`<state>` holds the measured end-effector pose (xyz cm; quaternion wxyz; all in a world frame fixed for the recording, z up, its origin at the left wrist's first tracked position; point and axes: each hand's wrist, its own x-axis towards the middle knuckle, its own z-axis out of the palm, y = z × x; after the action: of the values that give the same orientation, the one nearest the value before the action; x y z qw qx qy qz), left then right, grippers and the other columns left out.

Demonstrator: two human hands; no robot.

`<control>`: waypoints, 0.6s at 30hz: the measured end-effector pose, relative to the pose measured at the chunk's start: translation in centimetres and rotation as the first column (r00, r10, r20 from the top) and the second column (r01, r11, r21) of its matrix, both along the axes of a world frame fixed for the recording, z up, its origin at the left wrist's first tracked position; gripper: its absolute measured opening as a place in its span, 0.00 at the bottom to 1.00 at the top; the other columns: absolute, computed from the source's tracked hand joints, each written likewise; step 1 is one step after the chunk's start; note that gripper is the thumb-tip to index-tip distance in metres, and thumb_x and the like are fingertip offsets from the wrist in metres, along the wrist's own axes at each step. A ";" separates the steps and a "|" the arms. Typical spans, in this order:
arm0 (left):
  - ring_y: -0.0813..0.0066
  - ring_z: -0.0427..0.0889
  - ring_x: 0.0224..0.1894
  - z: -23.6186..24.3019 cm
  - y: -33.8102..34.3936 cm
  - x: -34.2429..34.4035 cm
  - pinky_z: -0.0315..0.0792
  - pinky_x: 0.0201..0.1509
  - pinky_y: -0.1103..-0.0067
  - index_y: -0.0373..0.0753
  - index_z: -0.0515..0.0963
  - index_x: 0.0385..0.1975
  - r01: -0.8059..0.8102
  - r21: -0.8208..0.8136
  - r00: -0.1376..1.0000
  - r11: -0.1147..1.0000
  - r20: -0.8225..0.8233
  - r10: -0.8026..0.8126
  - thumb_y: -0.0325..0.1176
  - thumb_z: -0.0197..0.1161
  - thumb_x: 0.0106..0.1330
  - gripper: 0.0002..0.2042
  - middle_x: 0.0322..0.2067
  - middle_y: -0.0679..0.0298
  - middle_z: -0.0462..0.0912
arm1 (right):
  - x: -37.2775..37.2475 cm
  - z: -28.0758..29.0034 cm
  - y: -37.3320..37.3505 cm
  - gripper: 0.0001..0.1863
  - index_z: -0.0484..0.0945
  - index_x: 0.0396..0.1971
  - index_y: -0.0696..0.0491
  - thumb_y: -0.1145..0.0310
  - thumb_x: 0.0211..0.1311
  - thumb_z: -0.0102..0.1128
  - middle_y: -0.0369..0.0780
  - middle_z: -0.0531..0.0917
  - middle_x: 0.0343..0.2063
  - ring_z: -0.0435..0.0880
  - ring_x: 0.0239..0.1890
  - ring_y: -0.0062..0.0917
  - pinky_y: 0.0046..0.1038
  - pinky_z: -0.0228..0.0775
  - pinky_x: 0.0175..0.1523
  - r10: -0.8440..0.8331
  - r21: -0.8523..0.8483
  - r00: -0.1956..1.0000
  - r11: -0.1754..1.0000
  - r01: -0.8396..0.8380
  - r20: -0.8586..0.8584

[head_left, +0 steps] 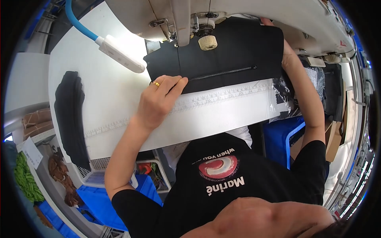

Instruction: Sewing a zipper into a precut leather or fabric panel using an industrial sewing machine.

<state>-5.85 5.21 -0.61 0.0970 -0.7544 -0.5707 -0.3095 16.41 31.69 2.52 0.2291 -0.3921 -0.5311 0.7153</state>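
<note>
A black fabric panel (222, 55) with a zipper (220, 72) lies under the sewing machine head (182, 20). My left hand (162, 95), with a ring on one finger, has its fingers closed on the panel's lower left edge at the zipper's left end. My right hand (287, 51) is at the panel's right side; its fingertips show at the top right corner and the rest is largely hidden by the fabric. A printed measuring scale (210, 99) runs along the white table (107, 99) below the panel.
A white lamp on a blue cable (119, 55) hangs at upper left. Folded black fabric (69, 115) lies at the table's left. Plastic-wrapped pieces (285, 99) lie at right. Blue bins (274, 139), white baskets (89, 168) and green and brown bundles (24, 174) are below.
</note>
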 end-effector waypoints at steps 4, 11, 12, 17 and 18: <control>0.68 0.80 0.33 -0.4 0.8 -0.9 0.77 0.36 0.78 0.32 0.80 0.34 0.010 0.081 1.000 0.997 0.028 -0.012 0.20 0.65 0.47 0.12 0.31 0.62 0.79 | -2.8 1.4 0.4 0.23 0.80 0.46 0.58 0.59 0.54 0.67 0.38 0.84 0.37 0.82 0.39 0.19 0.21 0.73 0.44 0.402 0.284 0.799 0.784 -0.553 0.447; 0.68 0.77 0.31 -0.8 5.0 -4.3 0.74 0.36 0.77 0.35 0.80 0.34 0.012 0.159 0.988 0.987 -0.151 0.012 0.23 0.66 0.43 0.15 0.29 0.66 0.77 | -4.3 2.2 2.6 0.22 0.79 0.46 0.60 0.62 0.55 0.67 0.38 0.82 0.40 0.78 0.44 0.21 0.21 0.69 0.50 -0.195 0.685 0.792 0.643 -0.342 0.579; 0.68 0.77 0.31 -1.0 5.1 -4.4 0.74 0.36 0.77 0.35 0.80 0.34 0.012 0.159 0.988 0.987 -0.151 0.012 0.23 0.66 0.43 0.15 0.29 0.66 0.77 | -3.9 2.0 2.7 0.22 0.79 0.47 0.60 0.62 0.55 0.67 0.39 0.82 0.41 0.79 0.45 0.22 0.21 0.69 0.51 -0.178 0.694 0.825 0.649 -0.312 0.536; 0.68 0.77 0.33 -1.7 4.9 -4.0 0.74 0.39 0.78 0.37 0.79 0.37 -0.026 0.146 0.987 0.989 -0.153 0.048 0.24 0.68 0.40 0.19 0.30 0.67 0.77 | -1.2 3.2 1.0 0.22 0.78 0.47 0.59 0.64 0.54 0.67 0.41 0.82 0.44 0.79 0.47 0.24 0.22 0.69 0.52 -0.069 0.605 0.968 0.791 -0.093 0.239; 0.68 0.77 0.33 -1.7 4.9 -4.0 0.74 0.39 0.78 0.37 0.79 0.37 -0.037 0.130 0.982 0.991 -0.177 0.060 0.24 0.68 0.40 0.19 0.30 0.67 0.77 | -0.3 3.9 0.2 0.22 0.78 0.48 0.59 0.65 0.54 0.67 0.41 0.82 0.44 0.80 0.47 0.25 0.23 0.69 0.53 -0.057 0.635 0.978 0.768 -0.086 0.201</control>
<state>-9.82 10.09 -2.33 0.2031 -0.7575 -0.5572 -0.2727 16.14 31.86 6.44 0.2865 -0.3593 -0.7668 0.4482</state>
